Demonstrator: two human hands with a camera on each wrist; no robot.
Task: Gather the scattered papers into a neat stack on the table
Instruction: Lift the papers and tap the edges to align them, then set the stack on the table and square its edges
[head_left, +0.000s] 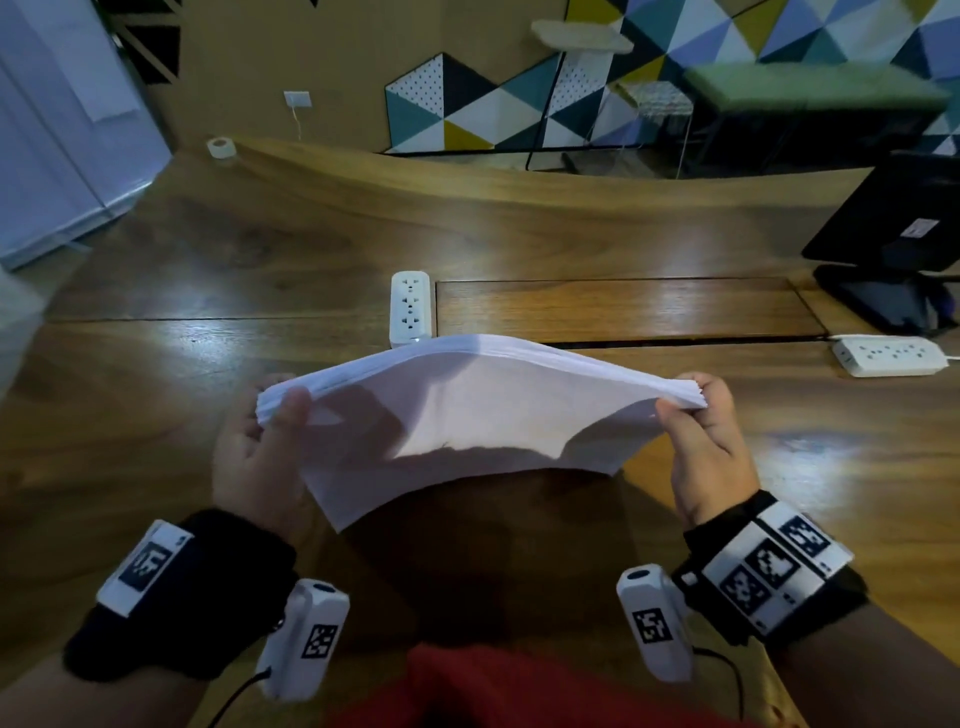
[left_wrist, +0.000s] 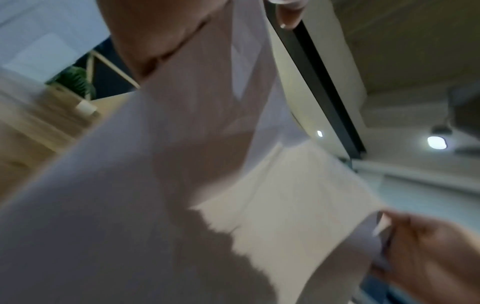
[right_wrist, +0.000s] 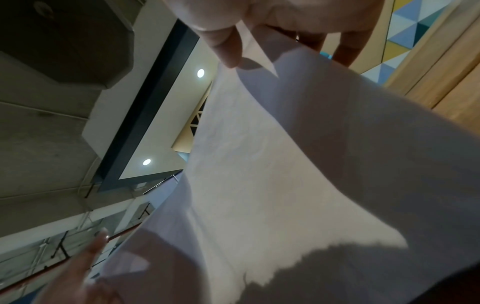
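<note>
A thick stack of white papers (head_left: 467, 410) is held up on edge above the wooden table (head_left: 208, 291), bowed upward in the middle. My left hand (head_left: 270, 441) grips its left end, thumb on the near face. My right hand (head_left: 701, 421) pinches its right end the same way. In the left wrist view the stack of papers (left_wrist: 182, 185) fills the frame, my left hand (left_wrist: 166, 35) at the top and my right hand (left_wrist: 428, 253) at the lower right. The right wrist view shows the papers (right_wrist: 285, 174) under my right hand (right_wrist: 259, 22), with my left hand (right_wrist: 85, 267) at the bottom left.
A white power strip (head_left: 410, 306) lies just beyond the stack. A second power strip (head_left: 888, 356) lies at the right, near a black monitor stand (head_left: 883, 301). A roll of tape (head_left: 221, 147) sits at the table's far left edge.
</note>
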